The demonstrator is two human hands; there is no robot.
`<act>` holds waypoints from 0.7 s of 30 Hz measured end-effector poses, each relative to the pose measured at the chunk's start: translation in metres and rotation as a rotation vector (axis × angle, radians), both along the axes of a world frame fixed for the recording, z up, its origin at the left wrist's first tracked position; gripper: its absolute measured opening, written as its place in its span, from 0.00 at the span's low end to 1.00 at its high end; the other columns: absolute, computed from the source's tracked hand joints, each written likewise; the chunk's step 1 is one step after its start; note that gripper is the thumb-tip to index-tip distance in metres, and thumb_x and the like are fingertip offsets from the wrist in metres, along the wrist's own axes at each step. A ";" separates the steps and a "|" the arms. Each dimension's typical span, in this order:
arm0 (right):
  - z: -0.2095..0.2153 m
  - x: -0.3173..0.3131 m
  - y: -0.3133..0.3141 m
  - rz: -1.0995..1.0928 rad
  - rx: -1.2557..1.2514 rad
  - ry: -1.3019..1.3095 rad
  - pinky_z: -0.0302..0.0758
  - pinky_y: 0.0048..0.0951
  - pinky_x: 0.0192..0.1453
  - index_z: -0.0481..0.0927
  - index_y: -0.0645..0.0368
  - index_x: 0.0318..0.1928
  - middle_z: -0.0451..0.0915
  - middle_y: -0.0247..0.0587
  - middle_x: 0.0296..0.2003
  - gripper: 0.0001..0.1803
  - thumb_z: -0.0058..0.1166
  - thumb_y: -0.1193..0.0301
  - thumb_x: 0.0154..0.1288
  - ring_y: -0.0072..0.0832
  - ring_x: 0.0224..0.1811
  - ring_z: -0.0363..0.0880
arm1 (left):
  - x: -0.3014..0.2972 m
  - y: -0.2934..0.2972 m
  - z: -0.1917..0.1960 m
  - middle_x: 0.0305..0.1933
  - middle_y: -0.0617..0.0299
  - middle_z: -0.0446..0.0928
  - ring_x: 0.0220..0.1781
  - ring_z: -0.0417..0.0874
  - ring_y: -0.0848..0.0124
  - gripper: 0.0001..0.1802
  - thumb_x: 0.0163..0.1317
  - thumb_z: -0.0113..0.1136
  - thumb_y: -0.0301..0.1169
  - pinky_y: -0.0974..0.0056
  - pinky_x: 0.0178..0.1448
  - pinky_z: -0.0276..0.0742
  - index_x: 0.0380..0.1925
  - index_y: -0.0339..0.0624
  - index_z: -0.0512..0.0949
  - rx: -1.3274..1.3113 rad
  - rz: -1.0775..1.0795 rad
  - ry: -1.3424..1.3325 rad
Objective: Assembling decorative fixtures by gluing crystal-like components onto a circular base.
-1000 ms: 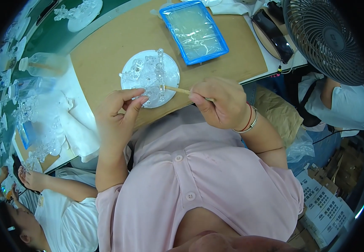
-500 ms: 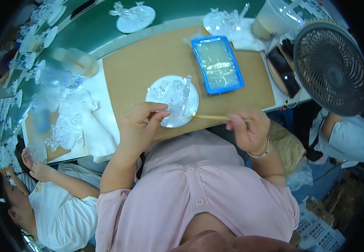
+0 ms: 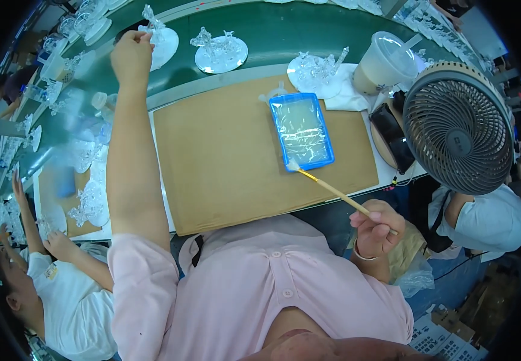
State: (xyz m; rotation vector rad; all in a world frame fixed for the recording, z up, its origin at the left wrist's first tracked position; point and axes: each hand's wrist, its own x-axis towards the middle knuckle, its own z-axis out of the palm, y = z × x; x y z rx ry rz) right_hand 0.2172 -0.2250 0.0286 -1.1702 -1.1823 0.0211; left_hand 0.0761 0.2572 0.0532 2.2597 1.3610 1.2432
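Note:
My left hand [image 3: 133, 57] is stretched out to the far left over the green surface. Its fingers are closed at the edge of a white disc [image 3: 163, 53] with clear plastic figures standing on it. In my right hand [image 3: 378, 228], at the front right, is a thin wooden-handled paintbrush [image 3: 335, 192], gripped near the handle's end. The brush's pale bristles touch the near left corner of a shallow blue tray [image 3: 331, 150]. Something clear and shiny fills the tray, which lies on a brown cardboard sheet [image 3: 224, 156].
Similar white discs [image 3: 221, 60] with clear figures stand on the green surface [image 3: 272, 30]. A lidded plastic cup [image 3: 387, 63], a dark glasses case [image 3: 393, 138] and a grey fan [image 3: 459, 132] stand at the right. A co-worker [image 3: 68, 295] sits at the left.
The white disc and my left hand have gone from the cardboard's near edge to the far left. The brush has moved from beside the disc to the blue tray. The view has shifted.

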 end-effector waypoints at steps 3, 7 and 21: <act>-0.001 0.005 -0.004 -0.002 -0.004 0.006 0.73 0.23 0.24 0.73 0.62 0.40 0.81 0.44 0.23 0.16 0.46 0.59 0.72 0.24 0.18 0.76 | 0.005 0.048 -0.044 0.37 0.54 0.83 0.41 0.85 0.59 0.15 0.61 0.60 0.39 0.58 0.46 0.78 0.41 0.41 0.81 -0.107 0.059 0.291; -0.007 0.009 -0.016 -0.044 -0.044 0.063 0.73 0.22 0.25 0.72 0.63 0.40 0.81 0.45 0.25 0.17 0.47 0.59 0.72 0.24 0.20 0.75 | 0.045 0.026 -0.064 0.62 0.39 0.63 0.59 0.71 0.41 0.30 0.59 0.61 0.47 0.50 0.57 0.73 0.56 0.40 0.71 0.122 0.096 0.110; 0.006 0.021 -0.007 -0.151 -0.128 -0.111 0.62 0.20 0.25 0.69 0.63 0.39 0.71 0.39 0.22 0.16 0.48 0.60 0.71 0.21 0.20 0.67 | 0.075 -0.080 0.034 0.38 0.38 0.77 0.44 0.78 0.42 0.12 0.56 0.52 0.26 0.50 0.47 0.73 0.40 0.36 0.71 0.139 -0.414 0.167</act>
